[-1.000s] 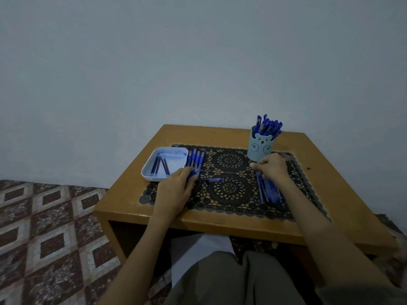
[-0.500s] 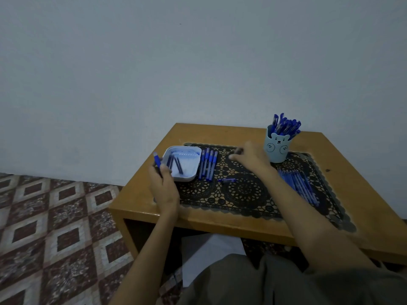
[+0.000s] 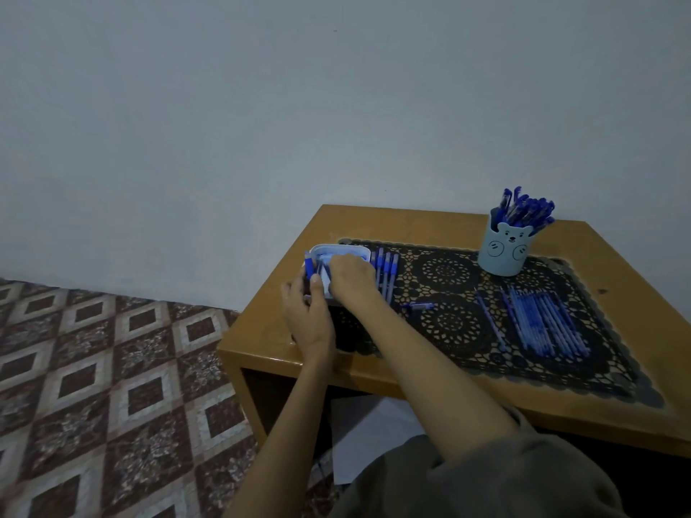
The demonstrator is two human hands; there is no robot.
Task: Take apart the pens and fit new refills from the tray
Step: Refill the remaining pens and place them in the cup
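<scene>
- Smooth wooden counter (image 3: 441, 222) carries a black lace mat (image 3: 448, 323) of round medallions.
- Rounded white tray (image 3: 351, 250) sits at the mat's left end.
- Left hand (image 3: 310, 315) pinches a blue pen (image 3: 309, 267) just beside the tray.
- Right hand (image 3: 351, 276) arches over the tray (grip hidden, cannot tell).

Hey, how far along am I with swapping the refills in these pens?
Looks done, though I cannot confirm it: a row of pens lies beside the tray. In hand: your left hand grips a pen while your right hand reaches into the tray. Left: the cup is full of pens, and a pile of thin blue sticks lies at the right.
</scene>
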